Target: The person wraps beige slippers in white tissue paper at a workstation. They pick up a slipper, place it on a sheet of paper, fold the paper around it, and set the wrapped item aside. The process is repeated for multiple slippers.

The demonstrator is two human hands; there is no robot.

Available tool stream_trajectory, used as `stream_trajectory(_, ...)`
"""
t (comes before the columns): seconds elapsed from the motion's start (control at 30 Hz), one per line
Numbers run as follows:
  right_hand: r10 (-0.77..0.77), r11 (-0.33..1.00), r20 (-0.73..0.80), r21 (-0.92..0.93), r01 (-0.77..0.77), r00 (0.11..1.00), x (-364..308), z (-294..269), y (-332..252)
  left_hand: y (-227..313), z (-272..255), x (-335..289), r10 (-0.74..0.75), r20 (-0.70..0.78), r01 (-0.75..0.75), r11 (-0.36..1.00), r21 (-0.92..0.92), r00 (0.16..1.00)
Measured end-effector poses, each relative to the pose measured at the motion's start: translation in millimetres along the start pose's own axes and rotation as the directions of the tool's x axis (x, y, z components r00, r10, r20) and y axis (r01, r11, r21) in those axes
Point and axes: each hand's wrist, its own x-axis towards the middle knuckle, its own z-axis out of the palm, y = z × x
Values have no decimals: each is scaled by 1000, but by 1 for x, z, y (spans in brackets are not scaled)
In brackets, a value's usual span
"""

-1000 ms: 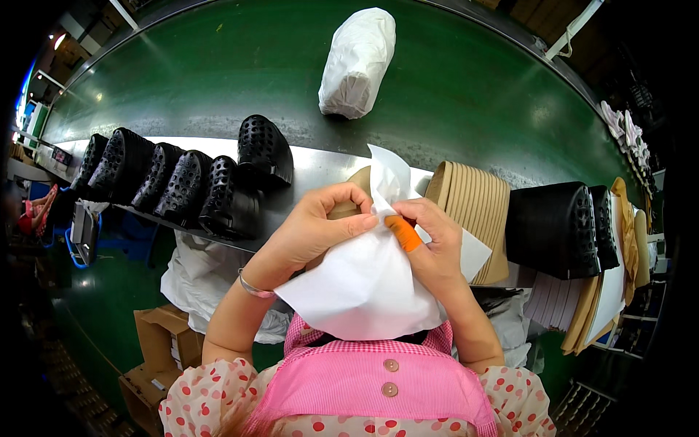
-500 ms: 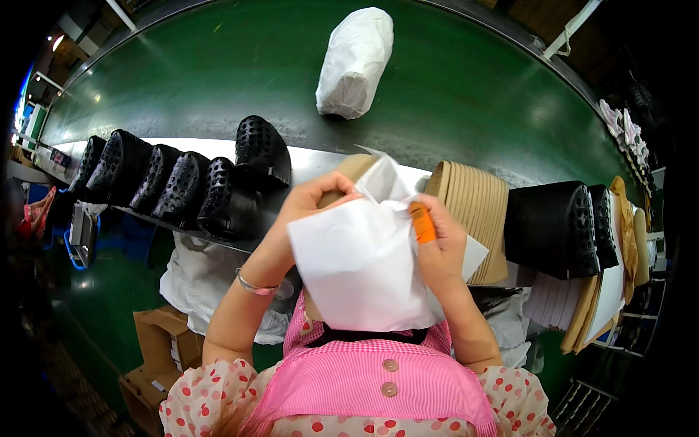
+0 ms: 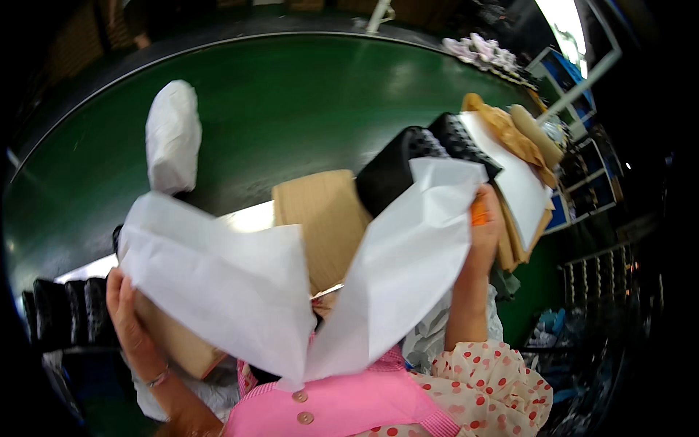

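Note:
White paper spreads in a wide V between my hands, its low point against the pink apron. I cannot tell whether it is one sheet or two. My left hand grips the left part at its outer edge, along with a tan card piece lying under it. At the upper right, my right hand, orange wrap on its thumb, pinches the other part by its edge. Behind the paper stands a stack of curved tan card pieces, partly hidden.
A white-wrapped bundle stands on the green table. Black perforated shoe-shaped forms line up at the left, and more black forms sit right of the card stack. Beyond them are white sheets and brown paper.
My hands have moved far apart, spreading the bunched paper into a V. The view has swung right, so the wrapped bundle and card stack now appear further left.

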Motion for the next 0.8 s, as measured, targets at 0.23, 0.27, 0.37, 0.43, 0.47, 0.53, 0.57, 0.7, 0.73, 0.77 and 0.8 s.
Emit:
stream_trajectory(0.23,-477,748,-179,-597,291,860,136,-177,-125,36,75,-16,67,-29,-70,988,-140,997)
stream_trajectory(0.27,-672,365,-157,-921,139,724,157,-199,-131,38,78,-18,69,-23,-71,988,-136,997)
stream_trajectory(0.37,-792,68,43,-985,158,609,201,-200,-100,40,88,-18,97,74,-87,988,-124,993)
stream_trajectory(0.43,-706,63,118,-971,229,698,223,-196,-51,41,93,-19,79,80,-74,995,-69,994)
stream_trajectory(0.47,-586,118,92,-973,198,805,229,-186,-24,40,92,-18,74,79,-69,996,-65,994)
stream_trajectory(0.53,-430,256,181,-915,312,884,243,-173,33,36,87,-13,61,83,-57,997,-59,995)
stream_trajectory(0.57,-423,346,295,-821,454,857,251,-166,55,37,86,-11,61,82,-57,997,-56,995)
stream_trajectory(0.7,385,780,209,-594,-196,899,251,-104,71,43,90,-15,61,86,-59,998,-29,994)
stream_trajectory(0.73,636,735,201,-453,-505,745,254,-97,72,45,92,-16,65,92,-63,998,-23,994)
stream_trajectory(0.77,606,772,284,-437,-462,743,254,-94,67,45,93,-17,62,87,-60,998,-22,994)
stream_trajectory(0.8,571,807,366,-414,-421,735,251,-93,58,45,93,-18,60,83,-58,998,-21,995)
